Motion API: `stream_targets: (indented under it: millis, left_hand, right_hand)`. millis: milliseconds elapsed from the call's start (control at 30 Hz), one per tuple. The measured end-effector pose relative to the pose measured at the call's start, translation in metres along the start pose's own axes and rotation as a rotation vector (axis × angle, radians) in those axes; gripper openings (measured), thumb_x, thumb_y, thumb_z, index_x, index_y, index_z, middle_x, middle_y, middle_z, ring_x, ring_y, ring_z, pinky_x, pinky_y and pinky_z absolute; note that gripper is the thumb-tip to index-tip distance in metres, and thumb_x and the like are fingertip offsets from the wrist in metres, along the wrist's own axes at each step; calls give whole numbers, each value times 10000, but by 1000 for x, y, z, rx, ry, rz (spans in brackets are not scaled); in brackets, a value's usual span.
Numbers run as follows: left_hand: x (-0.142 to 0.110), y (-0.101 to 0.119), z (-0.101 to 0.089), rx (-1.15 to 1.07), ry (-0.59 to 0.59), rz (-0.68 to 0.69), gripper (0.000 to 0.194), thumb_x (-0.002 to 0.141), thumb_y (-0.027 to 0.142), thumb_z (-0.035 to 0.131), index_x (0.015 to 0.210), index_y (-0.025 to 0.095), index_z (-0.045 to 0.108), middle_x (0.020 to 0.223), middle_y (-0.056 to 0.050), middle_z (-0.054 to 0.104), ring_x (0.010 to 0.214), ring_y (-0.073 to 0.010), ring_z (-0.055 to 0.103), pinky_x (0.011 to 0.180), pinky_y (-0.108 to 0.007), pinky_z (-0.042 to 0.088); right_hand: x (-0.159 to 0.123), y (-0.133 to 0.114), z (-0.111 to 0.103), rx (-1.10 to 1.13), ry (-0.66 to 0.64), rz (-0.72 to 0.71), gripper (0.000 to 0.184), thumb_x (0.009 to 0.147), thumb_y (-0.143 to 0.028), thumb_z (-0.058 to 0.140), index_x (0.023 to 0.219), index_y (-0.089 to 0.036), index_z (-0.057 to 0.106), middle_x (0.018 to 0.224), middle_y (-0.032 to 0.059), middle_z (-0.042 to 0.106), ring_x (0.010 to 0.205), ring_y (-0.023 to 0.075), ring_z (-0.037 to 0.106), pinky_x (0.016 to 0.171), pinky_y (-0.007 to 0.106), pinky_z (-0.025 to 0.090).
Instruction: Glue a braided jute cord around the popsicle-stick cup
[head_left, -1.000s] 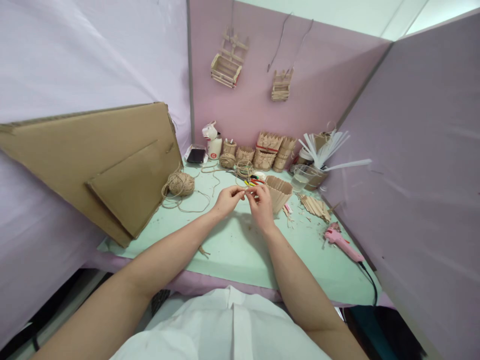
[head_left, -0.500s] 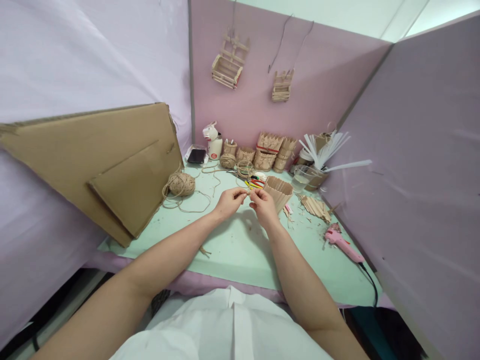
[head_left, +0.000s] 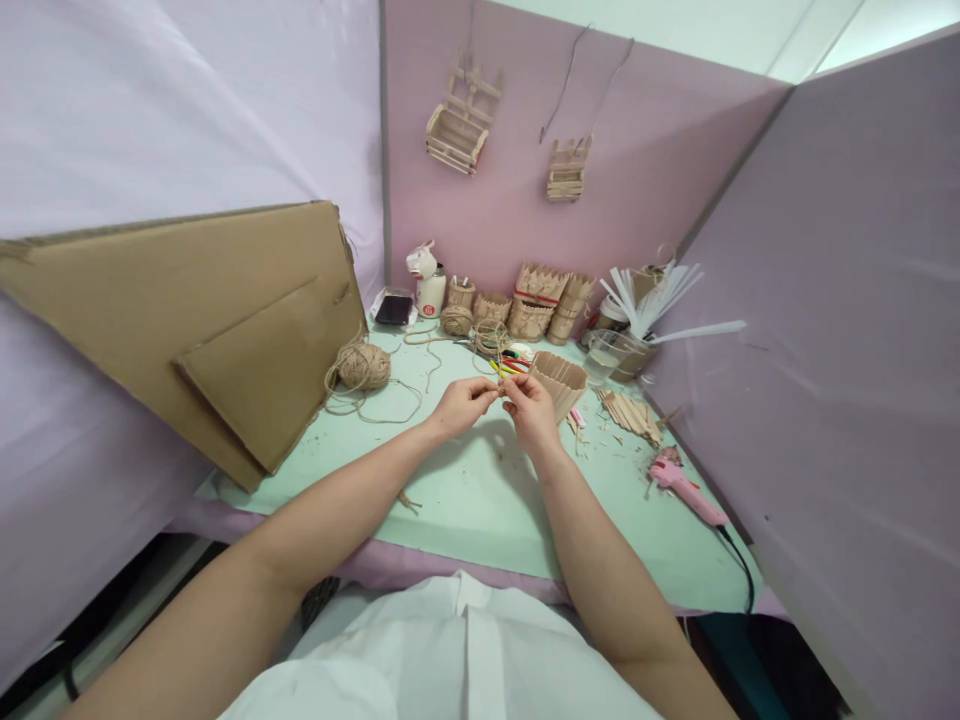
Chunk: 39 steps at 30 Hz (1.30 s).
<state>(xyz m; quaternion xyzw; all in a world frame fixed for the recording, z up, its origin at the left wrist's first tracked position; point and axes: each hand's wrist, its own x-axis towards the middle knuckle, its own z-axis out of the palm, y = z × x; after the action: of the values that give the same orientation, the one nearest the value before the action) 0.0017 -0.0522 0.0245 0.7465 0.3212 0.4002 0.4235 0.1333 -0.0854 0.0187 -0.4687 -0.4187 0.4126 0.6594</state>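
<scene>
My left hand (head_left: 463, 405) and my right hand (head_left: 529, 408) meet over the middle of the table, fingertips pinched close together. Between them is a thin strand of jute twine (head_left: 501, 368), which runs up toward a loose loop (head_left: 489, 337) behind the fingers; the pinched part is mostly covered. Right behind my right hand stands a container of wooden sticks (head_left: 559, 384), partly hidden by that hand. Pliers and tools with red and yellow handles (head_left: 512, 366) lie just beyond the fingertips. Off to the left rests a ball of twine (head_left: 363, 367) with trailing strands.
A pink glue gun (head_left: 686, 488) with its cord lies at right, near flat wooden sticks (head_left: 630, 414). A plastic cup (head_left: 604, 358) and white glue sticks (head_left: 651, 310) stand behind. Cardboard (head_left: 277, 350) leans at left. Stick baskets (head_left: 529, 318) line the back wall.
Both hands have shifted very slightly, and the fingertips are closer together at the twine. The whole view has moved a little; the objects on the table stay put.
</scene>
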Motion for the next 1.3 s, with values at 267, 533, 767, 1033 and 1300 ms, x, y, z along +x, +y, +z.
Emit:
stream_targets:
  millis: [267, 533, 767, 1033, 1300]
  left_hand:
    - [0, -1, 5, -32, 59, -30, 253, 768, 380, 554, 759, 141, 638, 633, 0, 591, 595, -117, 488, 578, -239, 365]
    - [4, -7, 6, -82, 167, -27, 208, 730, 354, 605, 723, 146, 619, 654, -1, 606, 607, -115, 502, 591, -241, 390]
    - [4, -5, 6, -56, 222, 40, 174, 743, 317, 584, 703, 152, 620, 690, -10, 630, 662, -124, 542, 650, -246, 426]
    - [5, -5, 5, -149, 236, 11, 155, 703, 307, 589, 686, 155, 612, 673, -3, 615, 653, -121, 525, 655, -253, 414]
    - [7, -7, 4, -373, 212, -172, 138, 633, 291, 633, 689, 165, 624, 664, 8, 604, 624, -106, 481, 613, -245, 382]
  right_hand:
    - [-1, -4, 2, -286, 106, -304, 143, 704, -314, 626, 732, -187, 565, 723, -2, 587, 682, 137, 534, 662, 282, 425]
    - [-5, -2, 5, -260, 108, -255, 204, 707, -323, 634, 844, -195, 554, 792, 29, 635, 731, 174, 596, 617, 297, 467]
    - [-6, -2, 6, -289, 128, -247, 247, 705, -323, 636, 899, -198, 549, 823, 39, 646, 756, 177, 598, 600, 288, 466]
    - [-5, -4, 8, -191, 123, -79, 318, 661, -346, 655, 913, -197, 531, 744, 8, 627, 651, 144, 555, 513, 243, 404]
    - [-8, -6, 9, -137, 116, -7, 343, 632, -332, 667, 915, -194, 531, 714, -10, 624, 590, 115, 521, 505, 231, 377]
